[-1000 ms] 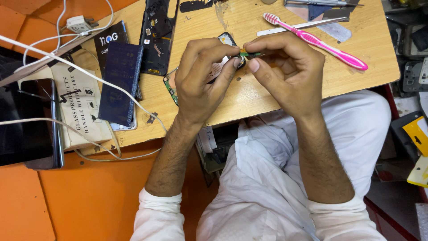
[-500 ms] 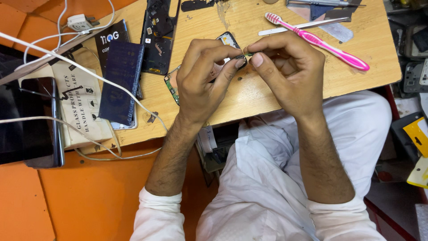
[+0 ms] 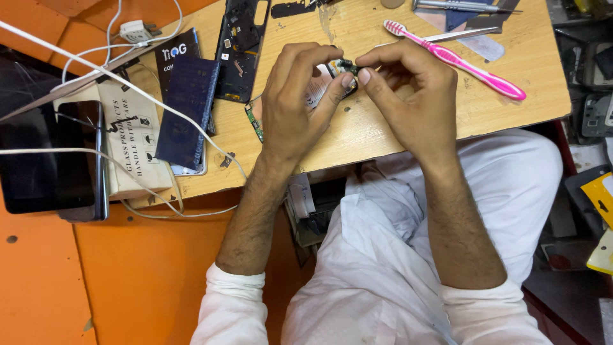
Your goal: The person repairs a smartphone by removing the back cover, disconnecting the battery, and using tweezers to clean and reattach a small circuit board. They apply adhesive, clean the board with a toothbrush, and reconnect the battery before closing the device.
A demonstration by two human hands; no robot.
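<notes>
Both forearms reach up side by side, white sleeves pushed to the elbows. Left hand (image 3: 297,99) curls, fingers bent, thumb tip pressed forward. Right hand (image 3: 412,96) arches opposite, its thumb meeting the left thumb, fingertips pinched together.

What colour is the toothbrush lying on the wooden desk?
Bright pink handle with pink-and-white bristles: the plastic toothbrush, clearest in the head view.
</notes>
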